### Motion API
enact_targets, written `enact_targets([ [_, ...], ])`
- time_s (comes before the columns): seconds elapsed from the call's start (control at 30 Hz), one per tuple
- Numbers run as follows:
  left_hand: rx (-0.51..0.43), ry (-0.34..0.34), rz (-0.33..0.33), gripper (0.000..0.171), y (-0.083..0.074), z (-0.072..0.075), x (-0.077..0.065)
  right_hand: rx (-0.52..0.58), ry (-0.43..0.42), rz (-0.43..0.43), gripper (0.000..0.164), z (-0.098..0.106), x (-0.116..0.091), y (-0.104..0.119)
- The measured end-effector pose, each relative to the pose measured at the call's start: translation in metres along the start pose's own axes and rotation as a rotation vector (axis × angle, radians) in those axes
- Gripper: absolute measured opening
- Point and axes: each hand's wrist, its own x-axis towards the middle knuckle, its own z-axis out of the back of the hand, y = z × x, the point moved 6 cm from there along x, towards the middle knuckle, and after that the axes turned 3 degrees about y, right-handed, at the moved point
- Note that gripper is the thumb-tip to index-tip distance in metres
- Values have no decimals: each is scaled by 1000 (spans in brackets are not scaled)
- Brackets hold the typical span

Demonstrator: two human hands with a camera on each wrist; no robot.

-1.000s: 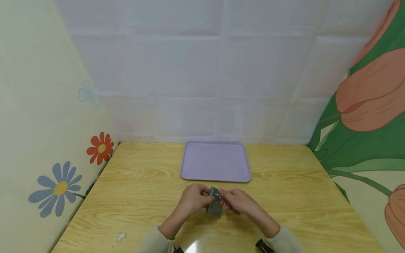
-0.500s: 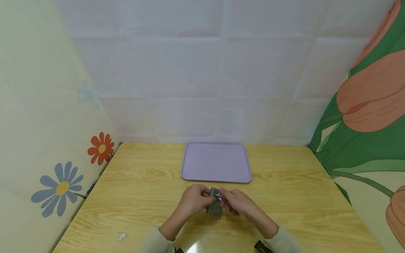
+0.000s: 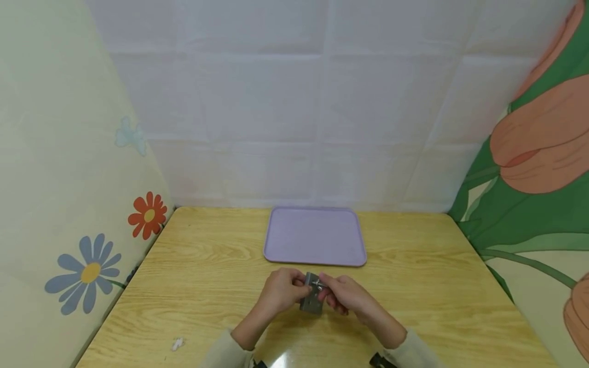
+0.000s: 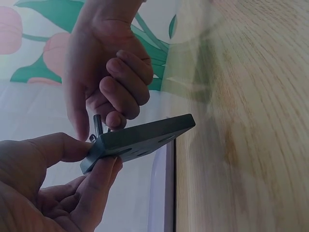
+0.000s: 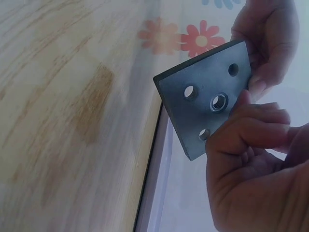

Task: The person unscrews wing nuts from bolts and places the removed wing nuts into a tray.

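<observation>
A dark grey metal plate [image 5: 207, 111] with several round holes is held tilted above the table. My left hand [image 3: 282, 289] grips the plate's far end, thumb on one face and fingers beneath, as the left wrist view shows. On the thumb's side a threaded silver screw [image 4: 98, 124] stands out from the plate. My right hand [image 3: 347, 294] pinches at the silver metal piece there with thumb and forefinger, its other fingers curled. In the right wrist view those curled fingers cover one corner of the plate and hide the screw.
A lilac tray [image 3: 315, 236] lies on the wooden table [image 3: 207, 271], just beyond the hands. A small white mark [image 3: 177, 343] shows at the table's front left. A white cloth backdrop [image 3: 257, 102] hangs behind, with flower-patterned cloths at both sides.
My right fingertips have shifted slightly at the silver screw, and more of its metal showed half a second ago. My left hand and the plate stay almost in place.
</observation>
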Motion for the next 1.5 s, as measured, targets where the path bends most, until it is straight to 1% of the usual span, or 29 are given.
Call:
enact_targets([
  [0.2, 5, -6, 7, 16, 0, 0, -1, -28, -38, -4, 60, 1, 1, 0],
  [0.3, 9, -2, 13, 14, 0, 0, -1, -65, -59, 2, 57, 2, 1, 1],
  [0.37, 8, -1, 13, 14, -1, 0, -1, -117, -82, 24, 55, 2, 0, 4],
  [0.47, 6, 1, 14, 14, -2, 1, -2, -290, -127, 118, 49, 3, -2, 12],
  [0.6, 13, -2, 6, 14, -3, 2, -2, -647, -213, 289, 33, 2, -6, 25],
  [0.67, 13, -5, 0, 16, -3, 3, -2, -805, -252, 365, 25, 0, -9, 29],
  [0.73, 10, -6, -3, 16, -2, 3, -1, -942, -292, 448, 21, -2, -12, 32],
  [0.83, -7, -7, -6, 17, -2, 4, -1, -1058, -351, 581, 24, -5, -18, 36],
  [0.9, -13, -6, -8, 17, -2, 4, -1, -1089, -378, 649, 27, -5, -21, 37],
  [0.93, -12, -7, -8, 17, -2, 5, -2, -1086, -384, 662, 27, -5, -22, 37],
  [0.97, -13, -6, -7, 17, -2, 5, -2, -1061, -379, 656, 25, -4, -21, 37],
  [1.0, -11, -7, -6, 17, -2, 5, -2, -1024, -369, 632, 24, -3, -21, 37],
  [1.03, -9, -6, -2, 17, -2, 5, -2, -960, -348, 593, 21, -1, -19, 36],
  [1.07, -9, -7, -1, 17, -2, 5, -2, -883, -323, 542, 19, 1, -17, 34],
  [1.13, -6, -9, 3, 18, -2, 5, -1, -693, -265, 410, 27, 6, -12, 29],
  [1.23, -9, -16, 6, 19, -2, 5, -1, -371, -158, 198, 53, 11, -6, 17],
  [1.27, -9, -19, 6, 19, -2, 5, -1, -292, -123, 143, 60, 11, -4, 13],
  [1.3, -8, -21, 8, 19, -1, 5, 0, -222, -89, 92, 66, 11, -3, 9],
  [1.37, -5, -24, 7, 18, -1, 5, 1, -107, -25, 15, 70, 9, -1, 2],
  [1.43, 9, -27, 3, 18, -1, 5, 2, -31, 22, -25, 70, 6, 0, -3],
  [1.5, 26, -29, -4, 17, -1, 5, 2, 27, 50, -53, 68, 3, 2, -7],
])
